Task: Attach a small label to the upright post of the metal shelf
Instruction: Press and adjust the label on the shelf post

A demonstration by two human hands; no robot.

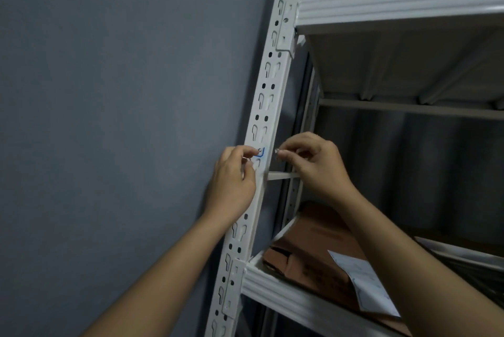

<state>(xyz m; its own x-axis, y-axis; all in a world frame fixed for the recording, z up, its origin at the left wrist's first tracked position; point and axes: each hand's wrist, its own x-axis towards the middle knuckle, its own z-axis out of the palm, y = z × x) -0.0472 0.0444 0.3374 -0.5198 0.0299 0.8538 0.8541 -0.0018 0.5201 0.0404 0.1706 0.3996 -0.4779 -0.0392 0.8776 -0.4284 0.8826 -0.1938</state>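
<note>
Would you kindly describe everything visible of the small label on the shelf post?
The small label is a tiny white sticker with a blue border and dark print too small to read. It lies against the front face of the white perforated upright post, between two shelves. The left hand pinches its left edge, partly covering it; the right hand hovers just right of it.
</note>
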